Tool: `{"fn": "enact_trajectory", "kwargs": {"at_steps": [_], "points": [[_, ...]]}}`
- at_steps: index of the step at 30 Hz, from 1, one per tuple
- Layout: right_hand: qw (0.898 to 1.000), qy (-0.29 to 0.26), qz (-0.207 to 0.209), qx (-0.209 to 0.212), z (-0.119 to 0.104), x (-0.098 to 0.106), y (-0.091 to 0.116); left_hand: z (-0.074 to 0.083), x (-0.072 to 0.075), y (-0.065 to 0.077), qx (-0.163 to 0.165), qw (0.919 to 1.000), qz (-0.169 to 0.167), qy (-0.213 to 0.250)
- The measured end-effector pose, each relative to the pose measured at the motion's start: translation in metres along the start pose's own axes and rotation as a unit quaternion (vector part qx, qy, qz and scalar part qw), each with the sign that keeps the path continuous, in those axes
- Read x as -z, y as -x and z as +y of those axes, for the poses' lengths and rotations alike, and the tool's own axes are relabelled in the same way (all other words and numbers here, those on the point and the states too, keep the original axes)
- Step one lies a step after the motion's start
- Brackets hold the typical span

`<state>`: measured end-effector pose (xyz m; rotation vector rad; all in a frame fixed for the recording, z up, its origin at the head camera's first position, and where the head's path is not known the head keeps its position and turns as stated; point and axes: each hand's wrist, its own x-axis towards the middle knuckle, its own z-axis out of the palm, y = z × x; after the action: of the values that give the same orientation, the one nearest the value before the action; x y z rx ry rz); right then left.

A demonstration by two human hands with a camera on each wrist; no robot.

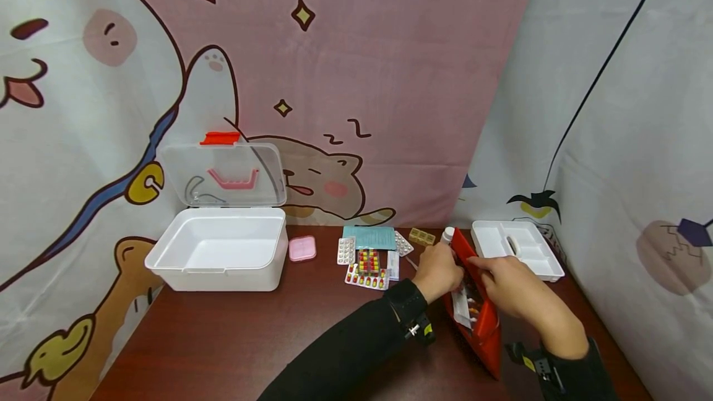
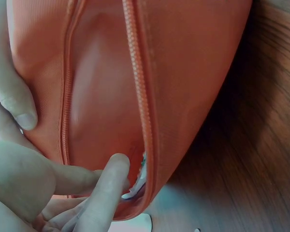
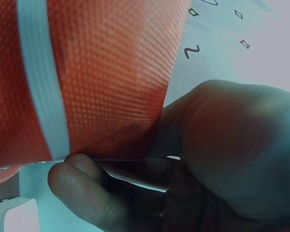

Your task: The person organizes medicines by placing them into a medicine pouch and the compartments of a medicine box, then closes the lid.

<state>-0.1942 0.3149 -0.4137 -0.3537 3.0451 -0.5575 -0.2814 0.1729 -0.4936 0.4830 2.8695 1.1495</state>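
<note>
A red zippered pouch (image 1: 490, 327) stands unzipped between the two hands, at the right of the table. White packaging (image 1: 461, 307) and blister packs show inside it. My right hand (image 1: 515, 283) pinches its right side; in the right wrist view, thumb and fingers meet around the red fabric (image 3: 116, 82) beside a pale strip. My left hand (image 1: 440, 271) is at its far left part, fingers reaching into the opening between the zipper rows (image 2: 140, 92). Near those fingers lies a shiny packet edge (image 2: 137, 183); I cannot tell whether they grip it.
A white box (image 1: 223, 280) with its clear lid (image 1: 223, 159) raised stands at the left, with a small pink case (image 1: 302, 249) beside it. Blister packs (image 1: 367, 277), a teal packet (image 1: 373, 237), a yellow pill organizer (image 1: 421, 237), a white-capped bottle (image 1: 448, 235) and a divided white tray (image 1: 520, 243) sit at the back.
</note>
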Motion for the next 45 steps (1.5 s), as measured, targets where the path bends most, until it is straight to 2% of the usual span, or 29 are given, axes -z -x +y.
{"fn": "enact_trajectory", "kwargs": {"at_steps": [3, 4, 5, 11, 15, 19, 22, 26, 30, 33, 35, 40, 45], "points": [[1.0, 0.002, 0.0, -0.001, 0.0, 0.0, 0.0, 0.005, 0.006, 0.005, -0.004, 1.0, -0.003, 0.003], [1.0, 0.001, -0.001, -0.002, 0.0, 0.0, 0.0, 0.013, 0.016, 0.012, 0.009, 0.9998, -0.015, 0.006], [1.0, 0.001, -0.001, -0.002, 0.0, 0.0, 0.0, 0.016, 0.018, 0.015, 0.012, 0.9999, -0.012, 0.002], [1.0, 0.005, 0.005, 0.007, 0.001, 0.0, 0.0, 0.019, 0.032, 0.026, 0.014, 0.9999, -0.01, 0.003], [1.0, 0.002, 0.001, 0.001, 0.0, 0.001, 0.0, 0.012, 0.042, 0.03, 0.006, 0.9984, -0.016, 0.053], [1.0, -0.003, -0.007, -0.008, 0.0, 0.001, 0.0, 0.001, 0.06, 0.034, -0.008, 0.9926, -0.013, 0.121], [1.0, -0.006, -0.012, -0.01, 0.0, 0.0, 0.0, -0.013, 0.078, 0.035, -0.014, 0.9902, 0.002, 0.139], [1.0, -0.008, -0.012, -0.011, 0.0, 0.0, 0.0, -0.041, 0.098, 0.031, -0.008, 0.9929, 0.033, 0.114], [1.0, -0.006, -0.009, -0.011, 0.0, 0.0, 0.001, -0.077, 0.113, 0.024, -0.006, 0.9957, 0.091, 0.016], [1.0, -0.005, -0.008, -0.01, 0.0, 0.0, 0.001, -0.103, 0.122, 0.022, 0.009, 0.9899, 0.133, -0.048], [1.0, -0.004, -0.007, -0.01, 0.0, 0.0, 0.001, -0.118, 0.127, 0.021, 0.023, 0.9864, 0.149, -0.066], [1.0, -0.005, -0.007, -0.01, 0.001, 0.0, 0.001, -0.143, 0.134, 0.019, 0.052, 0.9831, 0.145, -0.1], [1.0, -0.009, -0.014, -0.01, 0.002, 0.0, 0.0, -0.162, 0.133, 0.018, 0.074, 0.9803, 0.136, -0.122]]}}
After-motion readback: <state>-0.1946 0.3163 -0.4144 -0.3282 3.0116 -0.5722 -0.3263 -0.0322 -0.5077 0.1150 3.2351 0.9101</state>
